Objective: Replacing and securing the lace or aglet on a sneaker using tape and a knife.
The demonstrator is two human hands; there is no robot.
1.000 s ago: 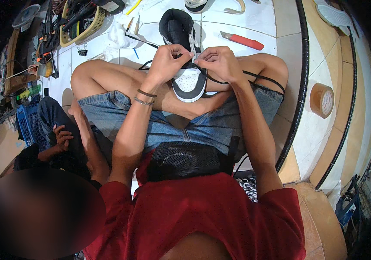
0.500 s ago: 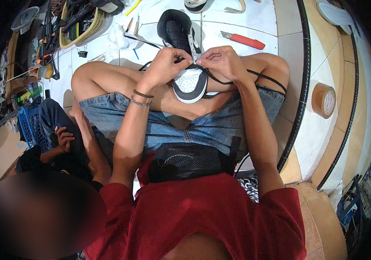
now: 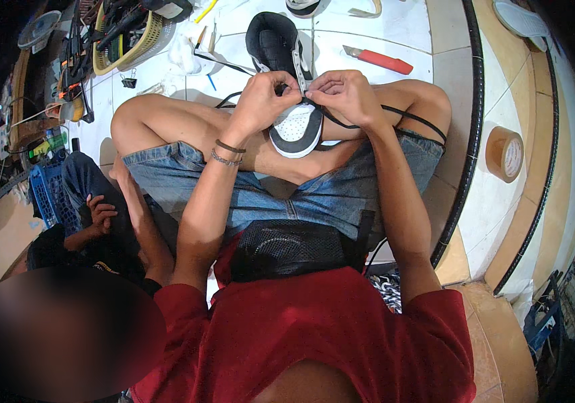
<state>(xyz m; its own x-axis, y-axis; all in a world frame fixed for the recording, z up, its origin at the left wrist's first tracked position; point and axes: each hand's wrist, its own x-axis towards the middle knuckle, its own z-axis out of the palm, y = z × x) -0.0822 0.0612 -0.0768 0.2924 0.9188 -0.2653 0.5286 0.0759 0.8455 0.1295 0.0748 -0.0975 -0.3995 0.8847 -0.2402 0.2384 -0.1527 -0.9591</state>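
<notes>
A black and white sneaker (image 3: pixel 295 133) rests across my crossed legs, its toe toward me and its black-lined opening away. At the lowest eyelets, my left hand (image 3: pixel 266 102) pinches a black shoelace (image 3: pixel 338 122) from the left side. My right hand (image 3: pixel 349 98) has its fingertips closed on the same lace, just right of the other hand's. The lace trails rightward over my right knee, and another length shows left of the shoe. My fingertips partly hide the eyelets.
A red utility knife (image 3: pixel 380 60) with its blade out lies on the white tiles beyond my right knee. A yellow basket (image 3: pixel 155 39) of tools stands far left. Tape (image 3: pixel 504 155) sits on the right ledge. Another person's hand (image 3: pixel 101 211) is at the left.
Both hands stay pinched at the same eyelets, with only slight finger movement. The whole view has shifted very slightly. At the left, the other person's fingers have spread a little.
</notes>
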